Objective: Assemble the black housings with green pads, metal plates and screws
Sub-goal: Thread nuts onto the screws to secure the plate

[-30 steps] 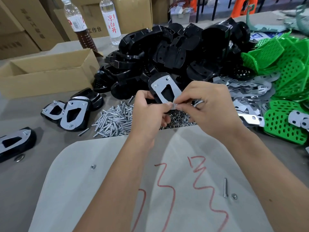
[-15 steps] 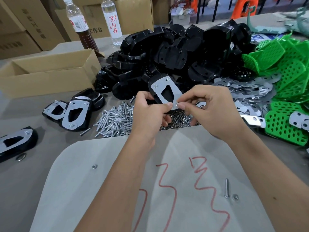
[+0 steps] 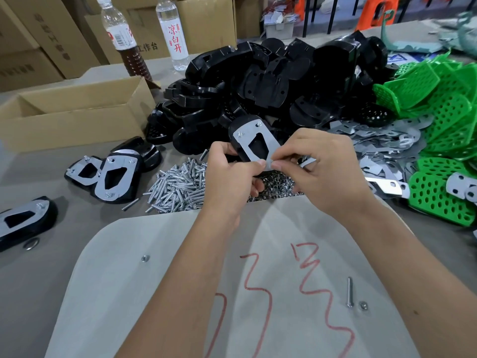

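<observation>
Holding one black housing (image 3: 241, 140) up in curled left hand (image 3: 229, 177), pinching its metal plate (image 3: 254, 143) corner with right hand (image 3: 317, 166). Sitting finished nearby: four housings (image 3: 113, 177). Waiting still: big black pile (image 3: 271, 81).

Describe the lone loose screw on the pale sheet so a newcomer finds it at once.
Start at the pale sheet with red scribbles under the person's forearms. Near its right side, beside the right forearm, lies one screw with a small nut next to it. Unlike the heaped screws beyond the sheet, it lies alone.
</observation>
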The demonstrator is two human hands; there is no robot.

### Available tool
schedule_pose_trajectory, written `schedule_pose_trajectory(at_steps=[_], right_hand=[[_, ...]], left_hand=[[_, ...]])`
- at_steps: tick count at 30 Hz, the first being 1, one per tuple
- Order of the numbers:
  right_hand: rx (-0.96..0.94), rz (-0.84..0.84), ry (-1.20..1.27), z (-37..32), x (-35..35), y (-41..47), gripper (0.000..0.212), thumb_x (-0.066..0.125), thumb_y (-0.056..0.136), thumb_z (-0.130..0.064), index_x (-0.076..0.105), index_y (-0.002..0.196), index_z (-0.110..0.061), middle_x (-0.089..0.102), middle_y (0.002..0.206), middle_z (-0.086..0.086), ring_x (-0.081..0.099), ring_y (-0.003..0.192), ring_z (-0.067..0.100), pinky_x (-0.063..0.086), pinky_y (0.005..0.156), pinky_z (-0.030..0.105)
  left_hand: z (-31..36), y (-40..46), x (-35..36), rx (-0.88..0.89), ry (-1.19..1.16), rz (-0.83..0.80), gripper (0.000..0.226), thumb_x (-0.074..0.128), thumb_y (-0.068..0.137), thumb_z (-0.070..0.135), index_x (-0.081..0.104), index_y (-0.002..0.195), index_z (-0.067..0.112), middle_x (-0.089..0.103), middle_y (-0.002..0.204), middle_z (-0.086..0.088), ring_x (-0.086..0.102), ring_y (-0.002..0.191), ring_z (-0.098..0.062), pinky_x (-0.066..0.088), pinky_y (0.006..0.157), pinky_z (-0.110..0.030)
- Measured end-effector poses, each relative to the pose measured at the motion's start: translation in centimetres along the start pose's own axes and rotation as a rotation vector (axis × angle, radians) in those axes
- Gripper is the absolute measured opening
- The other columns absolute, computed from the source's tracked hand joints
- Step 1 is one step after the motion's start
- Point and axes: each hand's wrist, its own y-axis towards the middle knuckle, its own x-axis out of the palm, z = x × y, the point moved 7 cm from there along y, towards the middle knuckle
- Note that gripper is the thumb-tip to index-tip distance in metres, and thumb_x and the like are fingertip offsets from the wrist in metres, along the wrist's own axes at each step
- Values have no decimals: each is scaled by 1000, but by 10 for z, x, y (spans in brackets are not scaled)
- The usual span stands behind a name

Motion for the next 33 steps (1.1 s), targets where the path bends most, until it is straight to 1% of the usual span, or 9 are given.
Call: schedule_pose_trajectory(at_steps=[4,9,14,18,20,23,27,31,33], right_hand=[[-36,-62,-42,-1,3,0,14,73,93,3,82,95,-8,66,88,0,63,78,16,56,64,37],[-45,6,-78,-2,0,1,5,83,88,-9,79,85,-9,65,80,-1,61,72,14,45,61,14],[74,156,47,7,-3,-1,19,90,81,-25,76,86,-13,64,78,1,60,69,18,51,67,31],[139,76,196,13,7,-2,12,82,90,-22,82,101,-18,56,87,1,60,73,16,52,66,31],[174,67,297,17,7,-3,7,77,95,-15,80,91,-11,56,86,3,63,61,18,54,54,32],[226,161,391,27,0,-6,33,67,100,-18,66,75,3,57,77,7,62,51,24,54,48,47],[206,113,431,21,6,-5,22,62,100,-19,78,100,-3,57,84,12,62,58,19,55,50,33],[255,183,534,27,1,-6,40,57,106,-22,68,75,2,58,72,6,59,57,26,52,49,36],[264,202,534,29,-2,-7,38,55,107,-24,66,77,-3,58,69,1,59,57,27,51,49,39]], left_hand=[[2,-1,1,-15,5,-13,41,75,73,9,46,99,18,68,66,1,52,45,-16,40,42,-24],[1,-2,1,-21,1,-6,34,70,87,-3,45,101,16,67,75,-6,51,43,-16,39,42,-23],[1,-3,4,-42,-77,-25,32,68,89,-3,43,100,15,67,73,-3,50,42,-15,37,41,-21],[-1,-2,4,-91,-157,-19,31,66,89,-5,43,98,14,67,63,3,49,41,-13,37,40,-20],[-2,-2,3,-110,-188,-12,32,67,89,-6,42,97,13,69,64,3,49,40,-12,37,40,-20],[-3,-1,3,-129,-217,0,33,68,89,-6,42,96,13,69,65,4,51,40,-11,37,39,-18],[-2,-1,4,-129,-217,-2,33,68,88,-5,43,98,13,69,63,5,51,41,-11,36,39,-19],[-2,-1,3,-140,-244,4,32,68,89,-5,42,97,13,67,62,5,51,41,-11,36,39,-18],[-2,-1,3,-142,-242,10,32,68,89,-5,43,98,12,67,64,4,51,41,-11,36,38,-18]])
